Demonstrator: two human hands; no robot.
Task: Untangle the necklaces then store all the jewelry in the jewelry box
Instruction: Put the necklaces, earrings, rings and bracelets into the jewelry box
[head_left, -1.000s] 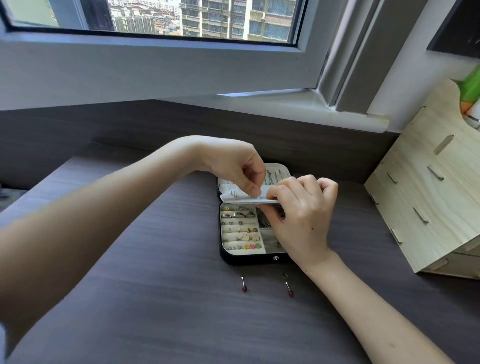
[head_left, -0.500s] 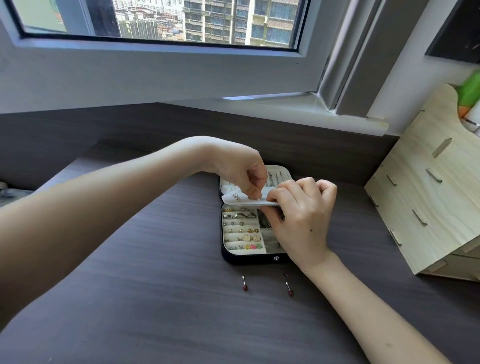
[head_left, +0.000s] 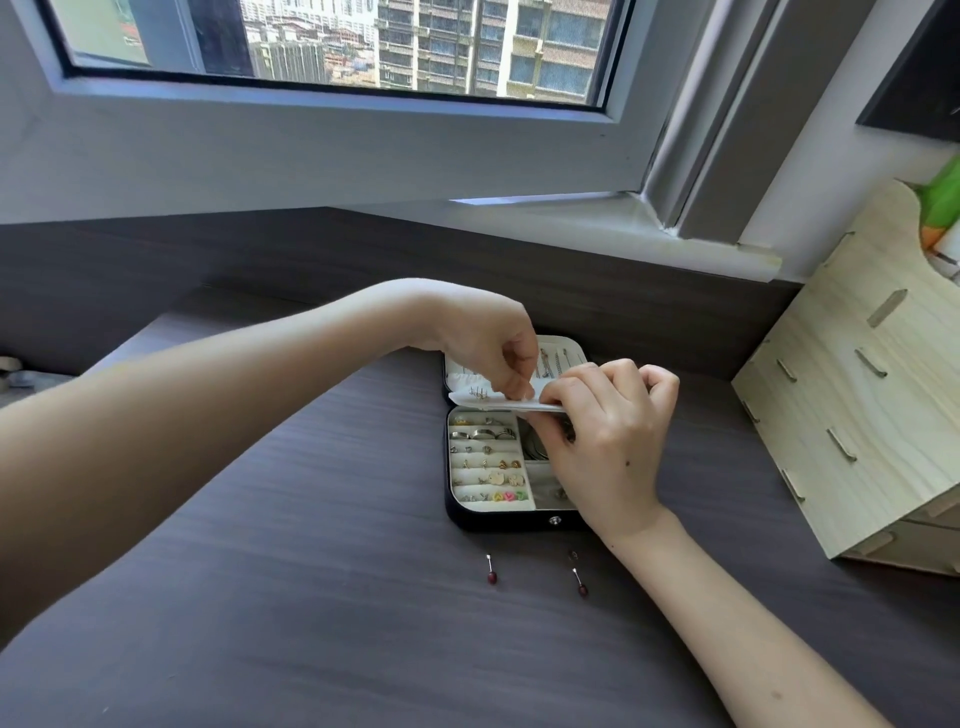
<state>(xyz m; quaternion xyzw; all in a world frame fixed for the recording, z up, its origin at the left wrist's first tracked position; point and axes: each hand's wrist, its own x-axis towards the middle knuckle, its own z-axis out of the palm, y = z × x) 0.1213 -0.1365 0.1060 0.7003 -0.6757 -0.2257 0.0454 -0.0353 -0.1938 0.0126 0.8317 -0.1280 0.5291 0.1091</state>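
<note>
A black jewelry box (head_left: 498, 521) lies open on the dark wooden desk, its cream slots filled with rings and several small earrings. A white inner flap (head_left: 467, 399) with earring posts sticking up is held level over the box's hinge. My left hand (head_left: 491, 345) pinches something small at the flap's top; what it is I cannot tell. My right hand (head_left: 605, 441) grips the flap's right edge, thumb underneath, and hides the box's right compartments. Two dark red drop earrings (head_left: 492, 571) (head_left: 580, 582) lie on the desk in front of the box.
A pale wooden organizer (head_left: 857, 395) stands at the right, close to my right hand. A dark backboard and a window sill (head_left: 597, 218) run behind the box. Bare desk surface (head_left: 311, 597) stretches to the left and toward me.
Both hands stay at the flap; my left fingers have shifted slightly along its top. The box and the two red earrings have not moved.
</note>
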